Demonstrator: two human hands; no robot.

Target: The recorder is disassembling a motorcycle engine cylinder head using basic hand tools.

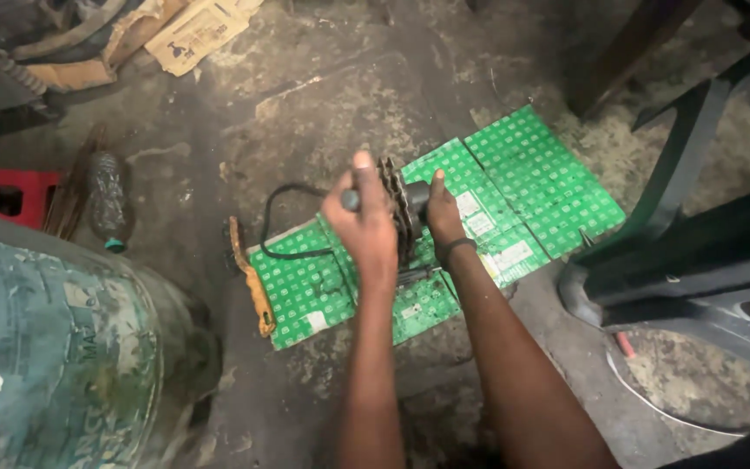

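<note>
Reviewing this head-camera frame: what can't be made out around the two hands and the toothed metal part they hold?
- Tool in the left hand: only a dark round end shows; the fist hides the rest.
- Toothed metal part: its lower half is behind the left hand, and motion blur softens the teeth.
- Right hand: its fingertips are hidden behind the part.
- Black cable: its end runs under the left hand.
- Green flattened carton: its print is too small.

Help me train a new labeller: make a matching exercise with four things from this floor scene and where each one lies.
Things:
1. toothed gear part
2. plastic bottle
3. red crate
4. orange-handled tool

Places:
A. at the far left edge
B. between the left hand and right hand
C. along the left edge of the green cardboard
D. on the floor, just right of the crate

Pairs: 1-B, 2-D, 3-A, 4-C
</note>
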